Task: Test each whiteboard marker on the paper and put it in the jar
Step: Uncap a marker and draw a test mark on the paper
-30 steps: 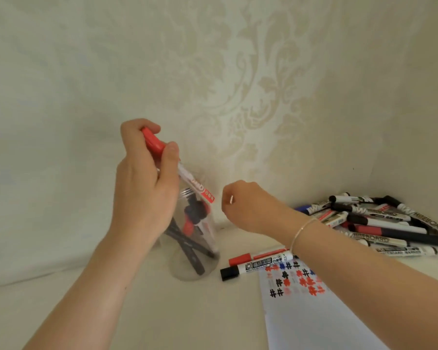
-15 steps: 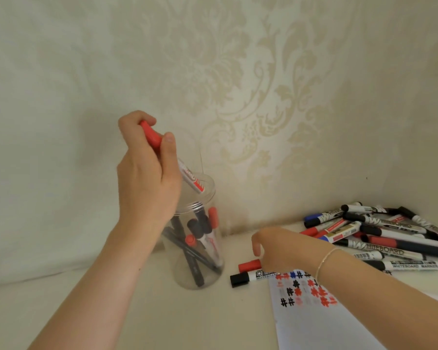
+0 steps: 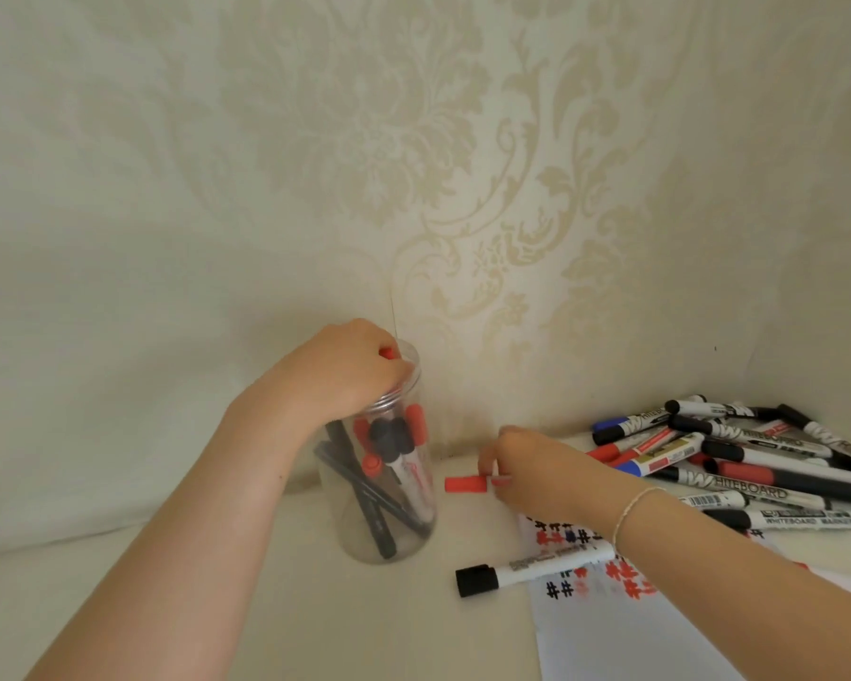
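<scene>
My left hand [image 3: 345,371] sits over the mouth of the clear plastic jar [image 3: 404,543] and grips a red-capped marker [image 3: 388,353], of which only the cap tip shows. Several red and black markers stand inside the jar. To the jar's right, my right hand [image 3: 536,471] pinches another red-capped marker [image 3: 465,484] lying on the table. A black-capped marker [image 3: 522,570] lies across the near corner of the white paper [image 3: 625,631], which carries red, black and blue test marks.
A pile of whiteboard markers [image 3: 738,459] lies at the right against the corner of the wall. Patterned wallpaper [image 3: 413,164] rises right behind the jar. The table surface [image 3: 266,631] is pale cream.
My left hand has lowered the red-capped marker from above the jar down into its mouth. My right hand has taken hold of the red-capped marker on the table.
</scene>
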`<act>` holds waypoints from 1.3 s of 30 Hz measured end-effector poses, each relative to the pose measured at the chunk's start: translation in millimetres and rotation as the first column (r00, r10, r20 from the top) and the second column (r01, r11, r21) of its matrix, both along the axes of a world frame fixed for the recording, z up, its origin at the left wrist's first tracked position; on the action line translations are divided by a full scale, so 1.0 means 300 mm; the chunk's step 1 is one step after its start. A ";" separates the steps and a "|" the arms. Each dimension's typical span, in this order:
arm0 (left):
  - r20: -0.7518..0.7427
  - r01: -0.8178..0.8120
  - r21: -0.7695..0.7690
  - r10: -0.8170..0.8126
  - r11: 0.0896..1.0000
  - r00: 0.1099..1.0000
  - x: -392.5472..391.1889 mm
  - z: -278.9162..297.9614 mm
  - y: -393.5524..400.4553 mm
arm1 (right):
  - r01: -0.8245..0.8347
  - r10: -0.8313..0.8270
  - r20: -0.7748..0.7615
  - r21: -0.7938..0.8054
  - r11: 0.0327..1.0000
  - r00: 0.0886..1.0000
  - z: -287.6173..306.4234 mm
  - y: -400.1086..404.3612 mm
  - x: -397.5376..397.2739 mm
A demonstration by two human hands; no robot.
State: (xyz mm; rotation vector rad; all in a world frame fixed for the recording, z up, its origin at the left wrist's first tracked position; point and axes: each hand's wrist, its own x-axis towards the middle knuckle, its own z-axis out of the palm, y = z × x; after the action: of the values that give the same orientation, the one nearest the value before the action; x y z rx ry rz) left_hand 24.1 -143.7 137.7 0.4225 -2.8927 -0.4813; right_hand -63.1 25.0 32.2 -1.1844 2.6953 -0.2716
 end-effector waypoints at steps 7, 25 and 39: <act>-0.162 -0.062 -0.145 0.038 0.987 0.986 0.015 0.036 0.031 | 0.020 -0.032 -0.029 -0.342 0.939 0.999 0.050 0.062 -0.029; -0.053 0.225 -0.372 -0.263 0.901 0.963 -0.023 -0.296 0.333 | 0.128 -0.140 -0.016 -0.312 0.941 0.990 0.038 0.169 -0.042; -0.167 0.343 0.104 -0.324 0.933 0.931 -0.109 -0.258 0.348 | 0.791 0.260 0.861 -0.506 0.343 0.438 0.119 0.187 -0.008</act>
State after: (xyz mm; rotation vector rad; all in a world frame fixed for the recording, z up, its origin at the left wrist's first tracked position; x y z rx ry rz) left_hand -8.7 -39.4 60.2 -0.0939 -2.8020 -0.7249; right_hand -65.5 81.0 67.9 -0.2237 1.5669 -2.0481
